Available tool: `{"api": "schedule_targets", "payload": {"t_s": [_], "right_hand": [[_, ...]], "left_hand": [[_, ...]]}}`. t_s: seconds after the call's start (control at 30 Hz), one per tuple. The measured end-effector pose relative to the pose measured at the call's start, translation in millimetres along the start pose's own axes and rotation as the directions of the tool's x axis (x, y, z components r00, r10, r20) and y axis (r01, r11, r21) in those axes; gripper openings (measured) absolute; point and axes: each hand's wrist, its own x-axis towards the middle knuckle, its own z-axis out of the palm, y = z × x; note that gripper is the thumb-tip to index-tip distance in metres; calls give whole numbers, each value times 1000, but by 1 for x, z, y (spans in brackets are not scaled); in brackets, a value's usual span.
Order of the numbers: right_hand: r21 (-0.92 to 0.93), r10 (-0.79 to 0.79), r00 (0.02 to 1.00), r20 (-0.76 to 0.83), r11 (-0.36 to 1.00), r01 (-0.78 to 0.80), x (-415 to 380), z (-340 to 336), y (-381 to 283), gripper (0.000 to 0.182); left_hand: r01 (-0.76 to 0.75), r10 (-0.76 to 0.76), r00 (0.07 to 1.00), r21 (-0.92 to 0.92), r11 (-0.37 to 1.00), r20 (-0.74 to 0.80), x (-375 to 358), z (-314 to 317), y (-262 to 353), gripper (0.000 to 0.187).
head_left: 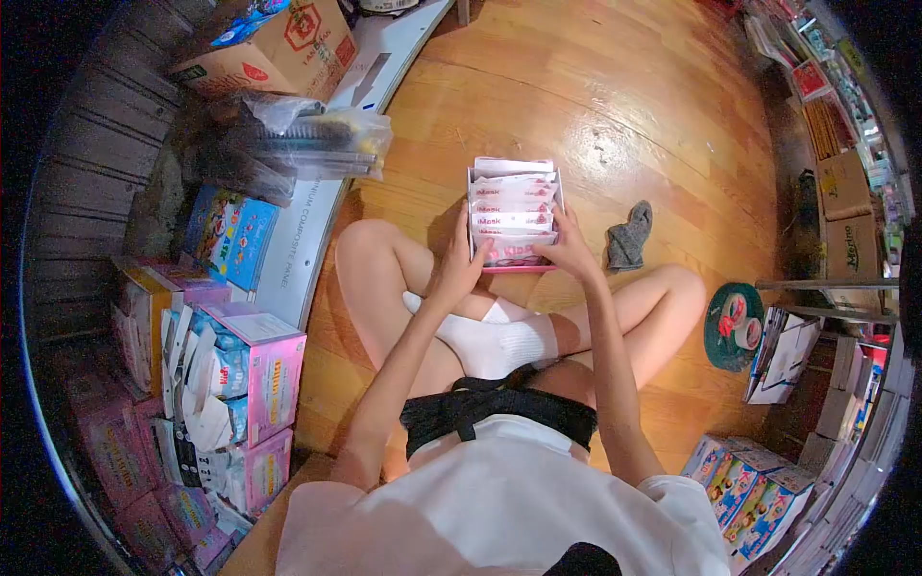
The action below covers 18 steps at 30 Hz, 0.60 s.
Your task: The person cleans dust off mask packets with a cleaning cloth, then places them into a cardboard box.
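Note:
An open box point(514, 268) filled with a row of upright white and pink mask packets point(514, 206) stands in front of my crossed legs, above the wooden floor. My left hand point(465, 257) grips its left side, thumb over the near corner. Around the right side my right hand point(569, 248) is wrapped, its thumb at the nearest packet. The fingers beneath and behind the box sides are partly hidden.
A grey sock point(629, 236) lies on the floor to the right, near a green round object with tape rolls point(747, 333). Pink boxes point(276, 384) are stacked at left below a plastic-wrapped bundle point(317, 144) and a cardboard box point(279, 53). Shelves line the right.

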Motion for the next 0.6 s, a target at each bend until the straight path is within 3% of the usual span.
{"api": "schedule_targets", "payload": {"t_s": [0.1, 0.17, 0.3, 0.37, 0.47, 0.57, 0.6], "right_hand": [[42, 87, 994, 59, 995, -90, 0, -3, -13, 86], [24, 104, 991, 86, 994, -107, 1, -5, -8, 86], [-126, -4, 998, 56, 992, 11, 6, -9, -18, 93], [-186, -57, 998, 13, 981, 58, 11, -10, -30, 100], [-189, 44, 997, 64, 981, -31, 17, -16, -39, 104], [-98, -58, 996, 63, 993, 64, 25, -16, -25, 106], [-119, -26, 996, 83, 992, 36, 26, -18, -26, 105]], "left_hand": [[21, -24, 1000, -124, 992, -19, 1, 7, -11, 69], [16, -16, 1000, -80, 997, -6, 1, 5, -9, 70], [81, -78, 997, -141, 987, 23, 0, 2, -4, 70], [46, -45, 999, -88, 995, 7, -1, 0, -2, 70], [25, -25, 1000, -17, 1000, -11, 0, -2, -1, 69], [21, -22, 999, -13, 1000, -23, 1, -5, 3, 70], [20, -21, 999, -23, 1000, -25, 1, -5, 4, 70]]}}
